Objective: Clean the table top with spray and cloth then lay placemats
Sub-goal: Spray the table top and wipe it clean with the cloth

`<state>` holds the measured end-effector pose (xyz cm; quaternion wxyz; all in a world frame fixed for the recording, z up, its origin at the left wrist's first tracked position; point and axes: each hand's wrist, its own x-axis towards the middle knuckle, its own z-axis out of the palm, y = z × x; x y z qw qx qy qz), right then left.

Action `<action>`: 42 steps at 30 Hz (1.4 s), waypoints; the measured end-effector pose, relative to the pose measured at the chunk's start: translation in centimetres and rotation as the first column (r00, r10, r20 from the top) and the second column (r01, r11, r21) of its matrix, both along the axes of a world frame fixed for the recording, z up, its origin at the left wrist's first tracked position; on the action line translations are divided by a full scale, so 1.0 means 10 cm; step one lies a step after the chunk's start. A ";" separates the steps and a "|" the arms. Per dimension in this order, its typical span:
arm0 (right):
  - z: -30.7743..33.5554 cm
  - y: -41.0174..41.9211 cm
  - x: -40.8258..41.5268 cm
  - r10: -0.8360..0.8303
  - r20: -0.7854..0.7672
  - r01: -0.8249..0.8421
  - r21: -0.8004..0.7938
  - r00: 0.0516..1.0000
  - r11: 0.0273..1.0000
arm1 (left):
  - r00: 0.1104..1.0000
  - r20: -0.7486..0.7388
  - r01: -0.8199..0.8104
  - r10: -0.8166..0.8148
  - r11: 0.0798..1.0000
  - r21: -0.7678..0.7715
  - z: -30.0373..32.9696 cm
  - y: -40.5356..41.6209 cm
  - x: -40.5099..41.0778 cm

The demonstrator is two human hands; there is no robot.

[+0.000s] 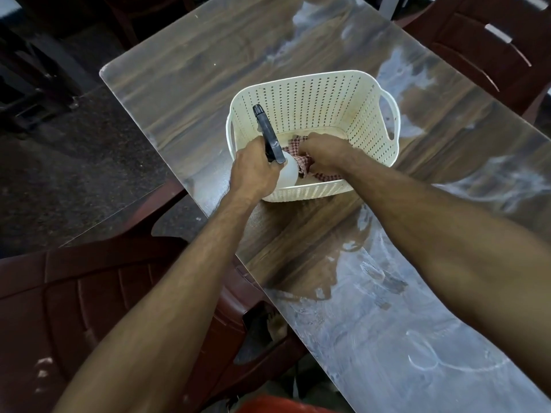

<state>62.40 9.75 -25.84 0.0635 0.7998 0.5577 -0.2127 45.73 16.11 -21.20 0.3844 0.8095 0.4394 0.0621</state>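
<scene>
Two bare forearms reach out from the bottom of the view across a glass-topped wooden counter point(185, 84), both hands meeting inside a white perforated basket point(316, 96). The left hand point(253, 171) is curled around the neck of a translucent spray bottle point(288, 171) with a black trigger head, held tilted at the basket's near-left wall. The right hand point(320, 155), fingers bent, grips a red-and-white checked cloth point(328, 176) lying on the basket floor just beside the bottle. The basket stands near the counter's left edge, with bare, reflective glass stretching beyond it and to the right. A dark red plastic chair point(89, 299) presses close against the near-left edge; another chair point(492, 40) stands at the far right corner. Dark speckled floor point(74, 180) lies beyond the left edge.
</scene>
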 end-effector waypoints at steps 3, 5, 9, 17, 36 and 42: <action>0.05 -0.02 0.02 -0.085 -0.063 0.090 0.082 0.994 0.993 | 1.000 0.027 0.000 0.000 1.000 -0.004 0.01 0.02 -0.02; 0.12 -0.08 0.07 -0.208 -0.172 0.235 0.157 0.963 0.959 | 0.998 0.065 0.012 -0.010 1.000 -0.026 0.00 0.03 -0.03; 0.30 -0.19 0.25 -0.406 -0.377 0.527 0.311 0.832 0.791 | 0.963 0.255 0.106 -0.085 0.992 -0.070 0.05 0.06 -0.07; 0.98 -0.55 0.34 -0.244 -0.857 0.856 0.344 0.454 0.386 | 0.812 0.535 0.180 -0.232 0.973 0.148 0.48 0.01 -0.03; 1.16 -2.93 -0.23 -0.003 -0.981 0.978 0.194 0.195 -0.076 | 0.797 0.584 0.279 -0.155 0.952 -0.127 0.46 -2.01 -0.63; 0.93 -3.59 -0.34 -0.144 -0.964 0.965 0.241 0.225 -0.102 | 0.880 0.475 0.181 -0.008 0.930 -0.319 -0.13 -2.76 -0.80</action>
